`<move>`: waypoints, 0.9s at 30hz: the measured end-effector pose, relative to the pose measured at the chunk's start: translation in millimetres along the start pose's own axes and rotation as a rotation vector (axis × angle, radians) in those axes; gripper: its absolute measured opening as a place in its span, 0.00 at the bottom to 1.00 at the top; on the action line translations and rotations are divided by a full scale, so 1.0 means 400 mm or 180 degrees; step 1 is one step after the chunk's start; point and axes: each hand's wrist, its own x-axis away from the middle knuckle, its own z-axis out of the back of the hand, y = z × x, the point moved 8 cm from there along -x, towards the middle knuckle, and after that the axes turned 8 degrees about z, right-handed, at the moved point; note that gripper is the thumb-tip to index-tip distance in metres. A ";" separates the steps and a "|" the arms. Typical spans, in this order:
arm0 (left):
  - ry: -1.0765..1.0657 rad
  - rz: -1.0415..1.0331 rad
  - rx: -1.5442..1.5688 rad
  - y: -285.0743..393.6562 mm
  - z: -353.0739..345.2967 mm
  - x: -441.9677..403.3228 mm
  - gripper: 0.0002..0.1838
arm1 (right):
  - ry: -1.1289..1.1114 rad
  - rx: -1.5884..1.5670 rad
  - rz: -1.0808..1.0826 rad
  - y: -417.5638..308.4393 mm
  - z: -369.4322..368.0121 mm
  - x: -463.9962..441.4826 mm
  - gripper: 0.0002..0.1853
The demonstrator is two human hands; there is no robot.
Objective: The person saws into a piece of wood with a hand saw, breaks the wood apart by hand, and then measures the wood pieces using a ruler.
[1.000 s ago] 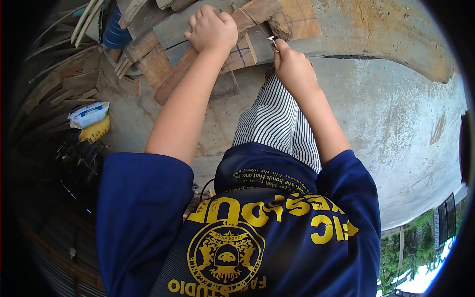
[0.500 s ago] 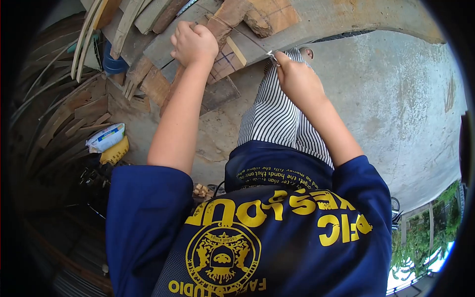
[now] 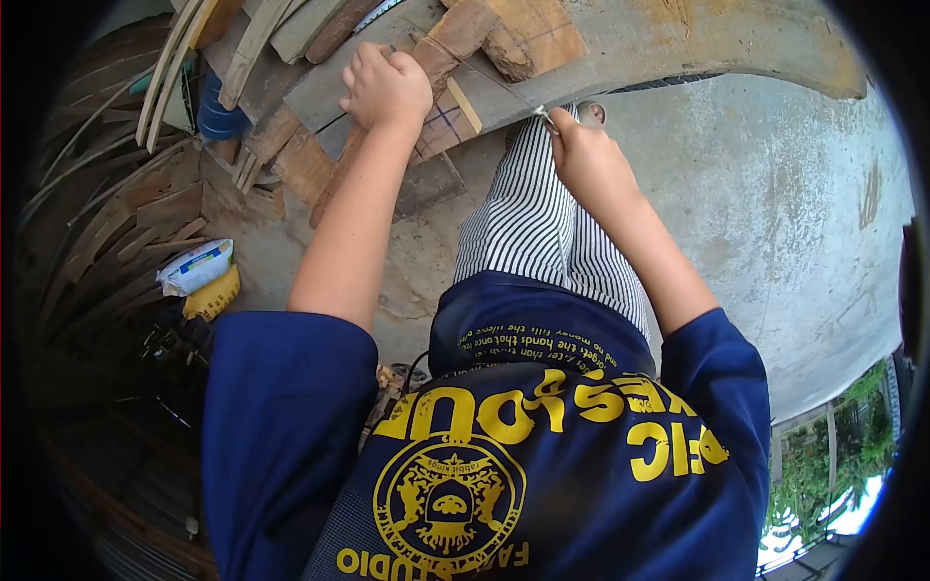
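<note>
My left hand (image 3: 387,89) is closed in a fist over a long reddish-brown wooden piece (image 3: 453,41); what its fingers hold is hidden. My right hand (image 3: 593,160) is further right, above the striped trousers (image 3: 523,218), its fingers closed on a small shiny metal piece (image 3: 544,116). A thin dark line runs from this piece up and left toward the reddish-brown wood. Between the hands lies a flat block (image 3: 441,126) with pencil lines and a pale strip (image 3: 464,105) along its edge. A rough-ended block (image 3: 533,41) sits beyond.
A broad grey plank (image 3: 717,34) crosses the top. Wood offcuts (image 3: 305,165) and a blue container (image 3: 221,111) are at the upper left. White and yellow bags (image 3: 197,268) lie lower left, beside stacked wood strips. A bare foot (image 3: 593,113) shows near my right hand.
Compared with a second ago, the view has shifted and both hands appear lower in it. My right hand with the metal piece has moved slightly away from the blocks.
</note>
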 end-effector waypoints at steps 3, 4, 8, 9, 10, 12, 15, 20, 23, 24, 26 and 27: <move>-0.0042 0.0025 -0.0003 -0.004 -0.004 -0.004 0.18 | 0.0301 0.0088 0.0631 -0.027 -0.063 -0.085 0.09; -0.0050 0.0071 -0.0020 -0.012 -0.002 -0.001 0.18 | 0.0255 0.0082 0.0649 -0.026 -0.057 -0.061 0.09; -0.0077 0.0055 0.0040 0.003 -0.005 -0.009 0.17 | -0.0015 0.0154 0.0215 0.056 -0.019 0.054 0.10; -0.0055 0.0041 0.0025 -0.001 -0.003 -0.003 0.17 | 0.0048 0.0105 0.0203 0.065 -0.022 0.061 0.10; -0.0074 0.0063 -0.0004 -0.012 -0.006 0.005 0.17 | 0.0121 0.0122 0.0253 0.037 -0.029 0.014 0.10; -0.0029 0.0033 0.0019 -0.005 -0.006 -0.006 0.16 | 0.0268 0.0022 0.0595 -0.042 -0.059 -0.113 0.10; -0.0097 0.0098 0.0033 -0.006 -0.007 -0.006 0.15 | 0.0252 0.0075 0.0611 -0.045 -0.054 -0.101 0.09; -0.0091 0.0168 0.0101 0.002 0.006 -0.013 0.15 | -0.0018 0.0119 0.0233 0.058 -0.044 0.055 0.07; -0.0145 0.0170 0.0075 -0.003 -0.004 -0.008 0.15 | 0.0303 0.0144 0.0595 -0.041 -0.057 -0.108 0.07; -0.0163 0.0163 0.0032 -0.004 -0.003 -0.007 0.16 | 0.0346 0.0111 0.0666 -0.045 -0.066 -0.133 0.08; -0.0209 0.0204 0.0089 -0.005 -0.007 -0.006 0.16 | 0.0340 0.0085 0.0738 -0.038 -0.082 -0.115 0.09; -0.0256 0.0197 0.0120 -0.006 -0.006 -0.004 0.17 | 0.0297 0.0065 0.0530 -0.002 -0.087 -0.065 0.09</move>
